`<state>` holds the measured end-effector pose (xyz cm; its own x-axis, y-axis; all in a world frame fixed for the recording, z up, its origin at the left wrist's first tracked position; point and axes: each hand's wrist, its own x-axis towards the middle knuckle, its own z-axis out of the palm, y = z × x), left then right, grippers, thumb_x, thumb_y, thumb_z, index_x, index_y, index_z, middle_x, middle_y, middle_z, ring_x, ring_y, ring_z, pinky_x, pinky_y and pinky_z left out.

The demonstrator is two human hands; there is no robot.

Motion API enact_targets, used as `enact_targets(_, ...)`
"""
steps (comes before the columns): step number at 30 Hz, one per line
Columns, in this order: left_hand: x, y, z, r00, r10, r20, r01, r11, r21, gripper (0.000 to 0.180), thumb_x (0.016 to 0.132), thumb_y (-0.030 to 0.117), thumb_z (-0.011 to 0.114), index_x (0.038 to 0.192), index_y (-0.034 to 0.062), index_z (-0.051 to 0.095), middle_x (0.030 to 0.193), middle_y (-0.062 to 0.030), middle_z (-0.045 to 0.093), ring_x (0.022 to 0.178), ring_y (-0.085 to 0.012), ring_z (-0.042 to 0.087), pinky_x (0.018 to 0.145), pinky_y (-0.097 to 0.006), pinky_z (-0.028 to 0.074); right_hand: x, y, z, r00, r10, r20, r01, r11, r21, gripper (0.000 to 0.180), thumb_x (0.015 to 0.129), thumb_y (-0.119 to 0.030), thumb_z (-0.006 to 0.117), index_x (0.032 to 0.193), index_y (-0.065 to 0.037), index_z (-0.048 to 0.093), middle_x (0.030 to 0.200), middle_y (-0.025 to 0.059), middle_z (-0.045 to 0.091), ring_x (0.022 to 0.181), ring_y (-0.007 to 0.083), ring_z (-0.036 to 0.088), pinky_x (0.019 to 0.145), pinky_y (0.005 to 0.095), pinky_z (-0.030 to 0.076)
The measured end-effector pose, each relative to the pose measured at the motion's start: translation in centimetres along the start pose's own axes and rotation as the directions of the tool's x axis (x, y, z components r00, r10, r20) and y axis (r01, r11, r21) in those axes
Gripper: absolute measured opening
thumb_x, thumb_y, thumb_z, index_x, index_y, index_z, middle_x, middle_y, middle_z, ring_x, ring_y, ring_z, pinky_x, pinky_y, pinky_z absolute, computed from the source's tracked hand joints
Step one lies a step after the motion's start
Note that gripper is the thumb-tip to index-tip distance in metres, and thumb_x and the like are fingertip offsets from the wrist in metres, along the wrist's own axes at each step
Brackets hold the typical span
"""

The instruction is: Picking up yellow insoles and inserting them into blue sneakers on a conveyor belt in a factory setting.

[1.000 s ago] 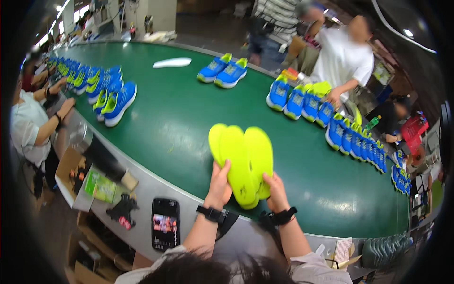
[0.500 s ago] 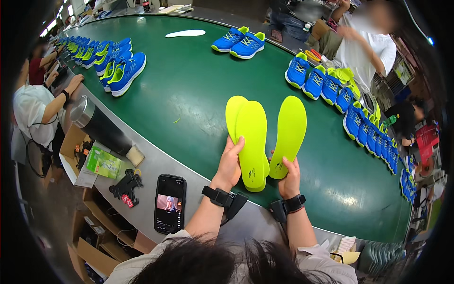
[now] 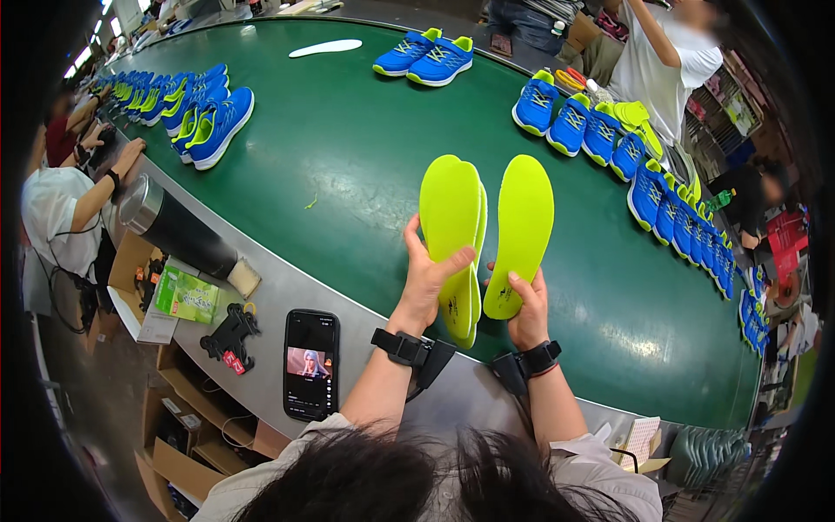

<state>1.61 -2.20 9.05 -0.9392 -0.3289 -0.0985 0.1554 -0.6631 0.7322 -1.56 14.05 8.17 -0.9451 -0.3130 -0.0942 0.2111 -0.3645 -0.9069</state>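
"Lime-yellow insoles [image 3: 452, 209], at least 2 stacked, are in the left hand [image 3: 426, 285]: thumb pressed across the front, fingers behind, mostly hidden."

"And the right hand [image 3: 531, 317]?"

"Half curled, pinching a single insole [image 3: 522, 209] near its lower end, thumb in front."

"Where, exactly?"

"Above a green tabletop [image 3: 348, 217], nr the wearer's edge; stack on L, single on R, narrow gap btwn, upper ends pointing away. Blue shoes [image 3: 569, 126] stand well apart, toward the far R."

"Step in hand?"

"Prob. separating insoles: one's apart from the rest."

"Next move calls for?"

"Imo, a light, steady pinch w/ R, plus firm thumb pressure w/ L, b/c a loose stack could fan out or slip."
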Motion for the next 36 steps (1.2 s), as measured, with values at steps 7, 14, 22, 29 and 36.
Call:
enact_targets(7, -0.1, -0.1, -0.3, 0.999, -0.009, -0.031, 0.011, 0.999, 0.050, 0.071, 0.084, 0.021, 0.068, 0.140, 0.0095, 0.026, 0.103, -0.0054, 0.054, 0.084, -0.0159, 0.056, 0.076, -0.033, 0.047, -0.1, 0.3, -0.3, 1.000, 0.017, -0.022, -0.017, 1.000, 0.002, 0.032, 0.089, -0.013, 0.057, 0.119, -0.003, 0.050, 0.104, 0.0160, 0.065, 0.087, 0.0234, 0.065, 0.079, 0.0354, 0.052)
enact_targets(14, 0.2, 0.0, -1.7, 0.968, -0.160, 0.191, 0.243, 0.776, -0.581, 0.056, 0.089, 0.038, 0.055, 0.128, -0.0004, 0.043, 0.100, -0.0109, 0.056, 0.075, -0.0202, 0.053, 0.067, -0.033, 0.044, -0.3, -0.2, -0.2, 0.999, 0.035, -0.026, -0.036, 0.999, -0.030, 0.033, 0.087, -0.014, 0.058, 0.118, -0.003, 0.052, 0.101, 0.0140, 0.064, 0.082, 0.0217, 0.064, 0.074, 0.0329, 0.052)
enact_targets(22, -0.5, 0.6, -0.9, 0.963, -0.195, 0.189, 0.271, 0.694, -0.667, 0.068, 0.088, 0.046, 0.060, 0.133, 0.0009, 0.039, 0.120, -0.0190, 0.052, 0.103, -0.0276, 0.055, 0.078, -0.037, 0.049, -0.5, -0.8, 0.0, 1.000, 0.020, 0.005, -0.020, 0.998, -0.057, 0.039, 0.090, -0.010, 0.053, 0.127, -0.002, 0.044, 0.111, 0.0162, 0.063, 0.095, 0.0233, 0.064, 0.079, 0.0349, 0.054)
enact_targets(29, -0.6, -0.4, -0.6, 0.993, -0.116, 0.019, 0.116, 0.932, -0.343, 0.073, 0.092, 0.044, 0.058, 0.143, 0.0068, 0.023, 0.127, -0.0191, 0.046, 0.115, -0.0320, 0.052, 0.088, -0.045, 0.052, -0.8, 0.5, 0.1, 0.998, 0.051, 0.035, -0.048, 0.995, -0.087, 0.051, 0.090, -0.004, 0.052, 0.139, -0.007, 0.036, 0.124, 0.0128, 0.057, 0.101, 0.0247, 0.062, 0.085, 0.0367, 0.052)
enact_targets(36, -0.2, -1.2, -0.4, 0.963, -0.019, -0.270, -0.023, 0.988, -0.152, 0.050, 0.089, 0.028, 0.067, 0.126, 0.0186, 0.034, 0.113, -0.0099, 0.047, 0.094, -0.0212, 0.054, 0.071, -0.034, 0.053, -2.2, 0.0, 2.6, 0.997, -0.026, 0.071, 0.046, 0.952, -0.303, 0.048, 0.095, -0.006, 0.046, 0.141, -0.004, 0.033, 0.129, 0.0128, 0.053, 0.107, 0.0211, 0.058, 0.093, 0.0334, 0.046)
